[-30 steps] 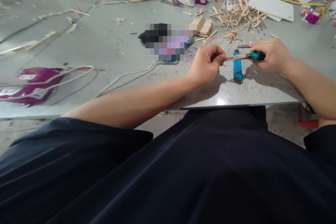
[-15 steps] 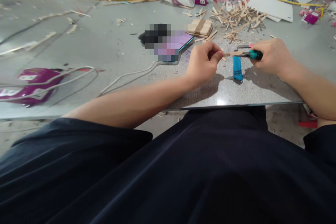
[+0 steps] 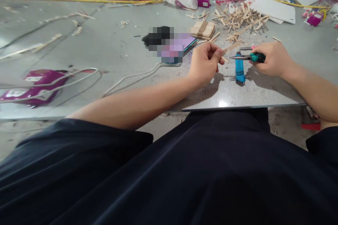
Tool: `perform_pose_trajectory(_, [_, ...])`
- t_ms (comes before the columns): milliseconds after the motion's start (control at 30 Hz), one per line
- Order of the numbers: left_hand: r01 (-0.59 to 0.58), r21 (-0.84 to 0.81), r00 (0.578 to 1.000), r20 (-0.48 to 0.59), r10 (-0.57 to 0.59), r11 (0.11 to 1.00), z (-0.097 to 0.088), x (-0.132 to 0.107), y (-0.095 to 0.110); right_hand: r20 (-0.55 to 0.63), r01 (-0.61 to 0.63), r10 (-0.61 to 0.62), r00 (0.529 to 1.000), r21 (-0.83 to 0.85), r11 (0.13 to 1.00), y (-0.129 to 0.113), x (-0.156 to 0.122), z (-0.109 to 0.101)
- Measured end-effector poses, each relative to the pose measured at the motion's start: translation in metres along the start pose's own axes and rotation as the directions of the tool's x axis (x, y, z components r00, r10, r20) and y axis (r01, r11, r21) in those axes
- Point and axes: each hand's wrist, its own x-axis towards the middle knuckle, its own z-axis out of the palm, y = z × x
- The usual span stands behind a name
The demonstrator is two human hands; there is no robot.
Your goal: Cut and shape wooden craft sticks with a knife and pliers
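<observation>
Moderate, even light here, and a white glare flares on the tabletop [image 3: 126,56] below right of centre! Soft shadows pool beneath left hand [image 3: 204,61] and right hand [image 3: 276,58]; the frame's left side smears, stretched; mosaic blots the phone [image 3: 188,43].

With the tip of the needle-nose pliers [image 3: 248,57] as the dial's centre, a small gap opens at 12, bounded by the wooden stick [image 3: 231,47]; the left hand [image 3: 206,61] blocks 9, the left forearm [image 3: 148,101] 8, the right hand [image 3: 273,59] 3; the blue plastic piece [image 3: 239,72] obstructs 4 to 5; a lane at 6 runs over bare tabletop [image 3: 227,89] to the near edge; the heap of wooden sticks [image 3: 244,17] bars 1, the stick bundle [image 3: 202,31] 10, leaving a narrow channel at 11.
</observation>
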Motion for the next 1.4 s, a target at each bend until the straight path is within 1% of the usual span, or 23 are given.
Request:
perform_pose_trajectory(133, [-0.063, -0.055, 0.997, -0.056, 0.06, 0.996, 0.003, 0.001, -0.002, -0.06, -0.141, 0.135, 0.989, -0.116, 0.983, -0.019, -0.005, -0.008])
perform_pose_trajectory(200, [-0.085, -0.082, 0.996, -0.048, 0.081, 0.993, 0.004, -0.001, -0.002, -0.077, -0.169, 0.159, 0.984, -0.152, 0.974, -0.026, -0.007, -0.01])
perform_pose_trajectory(267, [-0.086, -0.107, 0.996, -0.027, 0.084, 0.99, 0.004, -0.003, 0.0, -0.094, -0.171, 0.156, 0.983, -0.171, 0.97, -0.03, -0.009, -0.012])
perform_pose_trajectory(400, [-0.041, -0.158, 0.999, 0.014, 0.044, 0.987, 0.004, -0.007, 0.005, -0.138, -0.172, 0.147, 0.98, -0.196, 0.965, -0.035, -0.013, -0.014])
perform_pose_trajectory(467, [-0.028, -0.157, 0.999, 0.031, 0.033, 0.987, 0.004, -0.009, 0.006, -0.157, -0.157, 0.126, 0.98, -0.203, 0.967, -0.036, -0.015, -0.014])
perform_pose_trajectory(533, [-0.039, -0.143, 0.998, 0.037, 0.045, 0.989, 0.004, -0.009, 0.006, -0.173, -0.136, 0.101, 0.98, -0.202, 0.97, -0.037, -0.016, -0.015])
perform_pose_trajectory(667, [-0.077, -0.117, 0.997, 0.017, 0.079, 0.99, 0.004, -0.01, 0.005, -0.177, -0.128, 0.093, 0.98, -0.196, 0.972, -0.037, -0.018, -0.016])
perform_pose_trajectory(767, [-0.086, -0.113, 0.996, 0.002, 0.087, 0.99, 0.005, -0.009, 0.005, -0.148, -0.13, 0.102, 0.984, -0.195, 0.972, -0.039, -0.017, -0.018])
perform_pose_trajectory(833, [-0.087, -0.118, 0.996, -0.009, 0.086, 0.989, 0.005, -0.008, 0.005, -0.119, -0.151, 0.128, 0.985, -0.201, 0.968, -0.039, -0.016, -0.018])
perform_pose_trajectory(933, [-0.066, -0.133, 0.997, -0.043, 0.06, 0.989, 0.005, -0.007, 0.005, -0.101, -0.207, 0.189, 0.977, -0.216, 0.954, -0.041, -0.014, -0.018])
perform_pose_trajectory(1033, [-0.021, -0.158, 0.998, -0.059, 0.011, 0.987, 0.005, -0.006, 0.007, -0.115, -0.223, 0.201, 0.973, -0.245, 0.943, -0.042, -0.015, -0.019])
perform_pose_trajectory(1233, [0.04, -0.189, 0.999, 0.007, -0.04, 0.981, 0.007, -0.013, 0.014, -0.134, -0.164, 0.134, 0.982, -0.251, 0.954, -0.042, -0.019, -0.022])
perform_pose_trajectory(1333, [0.066, -0.204, 0.997, 0.047, -0.058, 0.977, 0.007, -0.016, 0.015, -0.172, -0.155, 0.114, 0.978, -0.252, 0.955, -0.041, -0.018, -0.02])
perform_pose_trajectory(1400, [0.083, -0.214, 0.995, 0.066, -0.07, 0.973, 0.006, -0.016, 0.014, -0.162, -0.159, 0.122, 0.979, -0.246, 0.956, -0.042, -0.016, -0.02])
